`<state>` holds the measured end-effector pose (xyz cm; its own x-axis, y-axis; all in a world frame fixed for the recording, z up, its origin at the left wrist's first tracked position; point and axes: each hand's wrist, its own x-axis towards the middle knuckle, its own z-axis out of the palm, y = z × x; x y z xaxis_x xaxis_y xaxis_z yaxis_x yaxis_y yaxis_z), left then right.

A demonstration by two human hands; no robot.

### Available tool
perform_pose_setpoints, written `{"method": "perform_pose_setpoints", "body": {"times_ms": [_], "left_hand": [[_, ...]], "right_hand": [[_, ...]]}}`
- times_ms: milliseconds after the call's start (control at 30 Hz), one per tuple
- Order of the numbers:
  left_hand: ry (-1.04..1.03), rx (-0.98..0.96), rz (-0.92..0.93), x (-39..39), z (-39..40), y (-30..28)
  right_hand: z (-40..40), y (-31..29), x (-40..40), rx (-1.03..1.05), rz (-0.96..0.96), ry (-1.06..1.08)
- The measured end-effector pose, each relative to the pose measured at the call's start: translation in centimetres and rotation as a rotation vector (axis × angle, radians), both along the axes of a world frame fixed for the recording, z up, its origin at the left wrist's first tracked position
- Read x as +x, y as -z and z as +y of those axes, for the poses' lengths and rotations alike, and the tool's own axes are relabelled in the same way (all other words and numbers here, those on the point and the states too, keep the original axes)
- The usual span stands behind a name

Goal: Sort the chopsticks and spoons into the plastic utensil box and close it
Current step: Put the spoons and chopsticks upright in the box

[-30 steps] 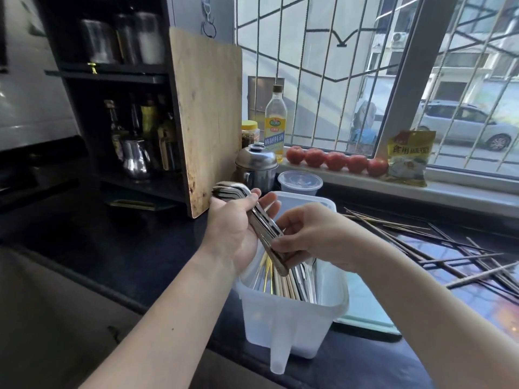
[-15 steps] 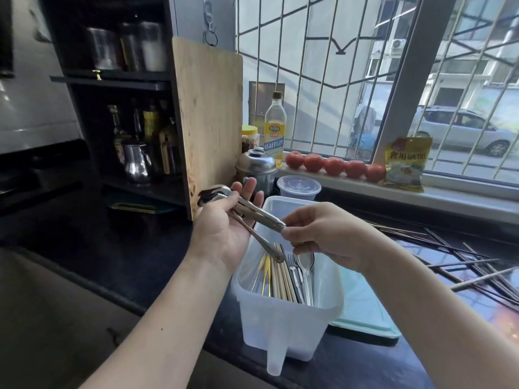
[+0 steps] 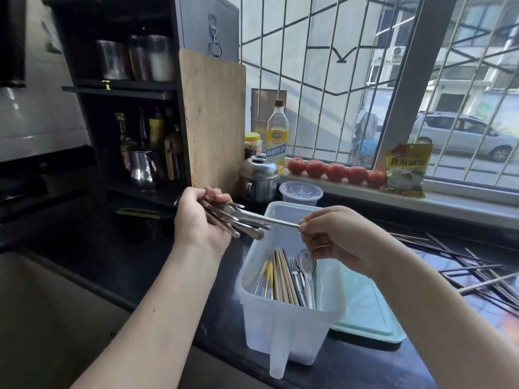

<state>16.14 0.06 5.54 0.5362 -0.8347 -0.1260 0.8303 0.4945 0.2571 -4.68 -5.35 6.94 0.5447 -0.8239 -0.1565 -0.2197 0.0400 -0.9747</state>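
A translucent plastic utensil box (image 3: 283,329) stands on the dark counter with chopsticks (image 3: 283,279), a fork and a spoon (image 3: 306,265) lying inside. My left hand (image 3: 196,223) grips a bundle of metal spoons (image 3: 238,220) just left of and above the box's far end. My right hand (image 3: 334,237) pinches the handle end of one spoon (image 3: 280,221) that still reaches into the bundle, over the box. The pale green lid (image 3: 365,310) lies flat to the right of the box. Loose chopsticks (image 3: 477,273) lie scattered on the counter at the right.
A wooden cutting board (image 3: 214,119) leans upright behind my left hand. A steel lidded pot (image 3: 259,178) and a clear round container (image 3: 300,192) stand behind the box. An oil bottle (image 3: 276,136), tomatoes (image 3: 337,171) and a yellow packet (image 3: 407,169) line the window sill.
My left hand has turned the spoon bundle from upright to nearly level. My right hand has drawn one spoon's handle out to the right, over the box. The view has shifted slightly.
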Motion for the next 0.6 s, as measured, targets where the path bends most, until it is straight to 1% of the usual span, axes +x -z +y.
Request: {"method": "perform_pose_setpoints", "body": {"times_ms": [33,133,200,267,300,333,400,467,533,600], "left_hand": [[-0.001,0.020,-0.005,0.3,-0.1,0.2],[-0.039,0.088,0.023,0.9,-0.6,0.7],[-0.038,0.118,0.059,1.3,-0.9,1.4],[-0.024,0.177,0.043,1.9,-1.3,2.1],[-0.016,0.222,0.014,2.1,-1.4,2.4],[-0.004,0.269,-0.025,2.2,-1.4,2.6],[0.043,0.350,-0.120,2.0,-1.3,2.5],[0.118,0.389,-0.234,1.8,-0.9,1.8],[0.177,0.398,-0.366,1.4,-0.6,0.9],[0.217,0.381,-0.458,0.9,-0.2,-0.3]], "right_hand": [[-0.2,0.1,-0.1,0.014,-0.011,0.056],[-0.9,0.3,-0.5,0.112,-0.120,0.227],[-1.3,0.1,-0.6,0.118,-0.197,0.310],[-1.7,-0.3,-1.0,0.049,-0.294,0.398],[-2.0,-0.5,-1.3,-0.041,-0.308,0.435],[-2.1,-0.7,-1.6,-0.185,-0.271,0.455],[-2.0,-0.8,-2.3,-0.564,-0.076,0.440],[-2.1,-0.5,-2.5,-0.931,0.166,0.337],[-2.4,0.2,-2.2,-1.156,0.454,0.116],[-2.5,1.1,-1.3,-1.264,0.779,-0.111]]}}
